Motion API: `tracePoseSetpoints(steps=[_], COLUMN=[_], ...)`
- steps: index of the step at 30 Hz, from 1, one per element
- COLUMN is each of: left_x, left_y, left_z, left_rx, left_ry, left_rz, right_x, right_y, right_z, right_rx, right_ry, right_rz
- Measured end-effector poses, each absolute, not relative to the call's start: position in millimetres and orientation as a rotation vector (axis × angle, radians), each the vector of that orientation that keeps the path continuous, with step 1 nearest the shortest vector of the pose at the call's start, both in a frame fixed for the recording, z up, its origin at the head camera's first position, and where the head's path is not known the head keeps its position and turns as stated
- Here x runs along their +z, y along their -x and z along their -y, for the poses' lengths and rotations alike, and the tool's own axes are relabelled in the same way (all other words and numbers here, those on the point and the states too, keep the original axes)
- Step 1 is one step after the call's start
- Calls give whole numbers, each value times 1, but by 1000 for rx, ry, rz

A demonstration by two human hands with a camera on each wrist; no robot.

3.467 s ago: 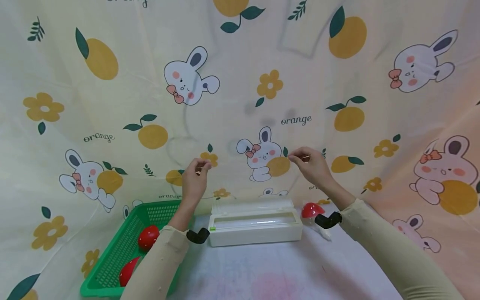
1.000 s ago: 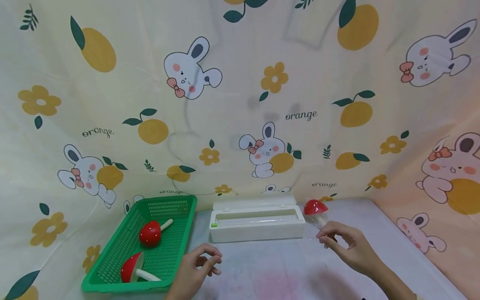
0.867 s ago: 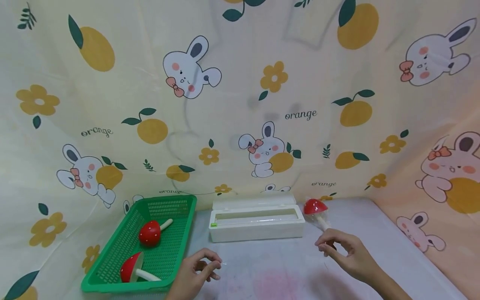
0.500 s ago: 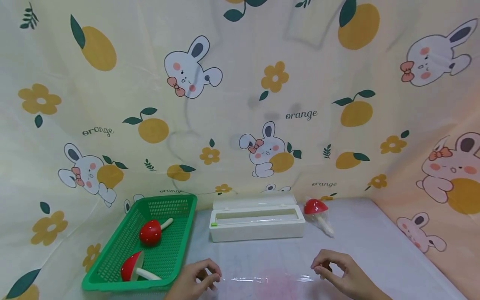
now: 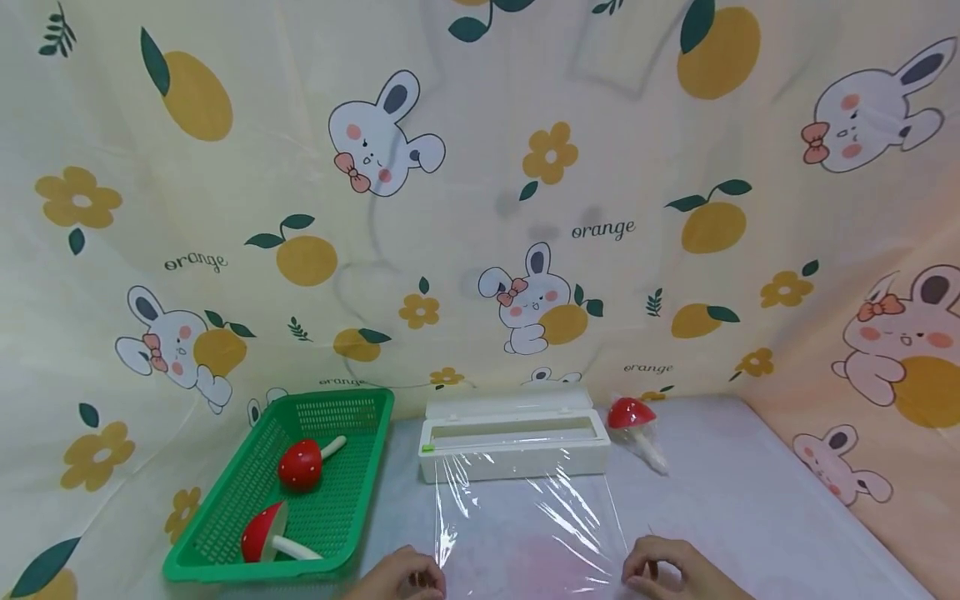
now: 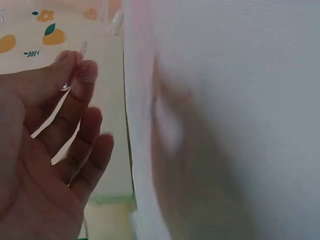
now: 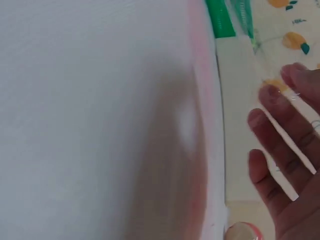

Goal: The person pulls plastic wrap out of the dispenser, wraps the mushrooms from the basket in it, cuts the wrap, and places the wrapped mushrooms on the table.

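A sheet of clear cling film (image 5: 517, 525) stretches from the white dispenser box (image 5: 517, 462) toward the near edge of the head view. My left hand (image 5: 401, 575) pinches its near left corner between thumb and index finger. At the near right corner my right hand (image 5: 678, 567) pinches the film the same way. In the left wrist view the left hand (image 6: 55, 125) has the film at its fingertips, the other fingers loosely bent. The right hand (image 7: 290, 130) shows likewise in the right wrist view. The lower part of both hands is cut off in the head view.
On the left stands a green basket (image 5: 367, 492) holding two red toy mushrooms, one (image 5: 302, 467) behind the other (image 5: 264, 533). A film-wrapped red mushroom (image 5: 636, 429) lies right of the box. A patterned curtain (image 5: 480, 217) hangs behind the table.
Both hands came down from in front of the curtain to the near edge, spaced apart. In the last half second they drew closer to me, and the film now spans from box to hands.
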State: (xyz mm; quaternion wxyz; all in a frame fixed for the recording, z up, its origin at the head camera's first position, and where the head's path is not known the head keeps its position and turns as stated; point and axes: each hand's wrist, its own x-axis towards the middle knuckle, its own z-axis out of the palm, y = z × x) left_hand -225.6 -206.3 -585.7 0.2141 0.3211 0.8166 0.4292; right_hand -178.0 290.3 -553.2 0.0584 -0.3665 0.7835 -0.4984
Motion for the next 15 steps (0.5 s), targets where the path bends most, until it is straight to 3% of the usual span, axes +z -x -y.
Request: tracePoseSetpoints(steps=[6,11,15], left_x=[-642,-641,-637], left_y=[246,244,243], left_z=[217,212,209], left_rx=[1091,908,847], left_ry=[-1218,-1294,-1203], left_rz=[-2298,-2376,-2341], right_x=[-569,-571,-571], right_y=[182,183,183], right_z=[-289,-289,-289], right_rx=[-1521,-1554,-1563], right_ry=[1214,1198,1130], right_rz=[-2194,-2085,-2021])
